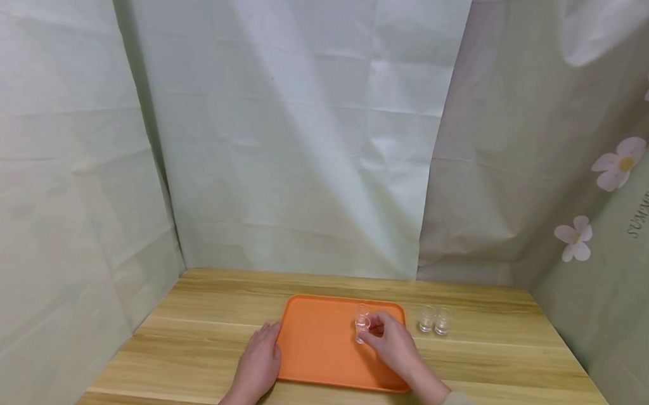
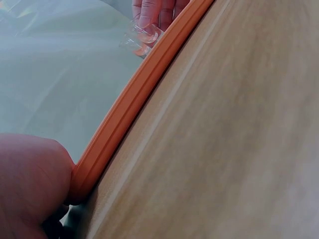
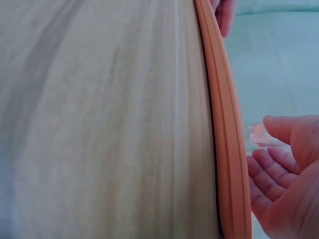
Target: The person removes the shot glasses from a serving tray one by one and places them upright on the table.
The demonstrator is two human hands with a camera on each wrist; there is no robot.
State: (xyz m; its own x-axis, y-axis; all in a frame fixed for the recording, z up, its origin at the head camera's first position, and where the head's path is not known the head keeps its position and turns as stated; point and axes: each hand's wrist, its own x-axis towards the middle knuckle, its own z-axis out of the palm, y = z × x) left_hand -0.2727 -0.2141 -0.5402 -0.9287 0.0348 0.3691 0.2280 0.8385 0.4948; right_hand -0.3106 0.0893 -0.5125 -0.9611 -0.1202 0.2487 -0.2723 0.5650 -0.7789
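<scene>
An orange tray (image 1: pixel 319 348) lies on the wooden table. Along its left edge rests my left hand (image 1: pixel 259 359), fingers extended and touching the rim; the left wrist view shows part of this hand (image 2: pixel 32 181) against the tray's side. Over the tray's right half, my right hand (image 1: pixel 393 344) pinches a small clear shot glass (image 1: pixel 361 334) between thumb and fingers. Another clear shot glass (image 1: pixel 362 308) shows just behind the held one, partly overlapped by it. In the right wrist view the thumb (image 3: pixel 281 128) is beside a clear glass (image 3: pixel 259 135).
Two more clear shot glasses (image 1: pixel 426 320) stand side by side on the table (image 1: pixel 483 361), right of the tray. Pale fabric sheets (image 1: pixel 307 131) hang behind and at both sides of the table, with printed flowers on the right one.
</scene>
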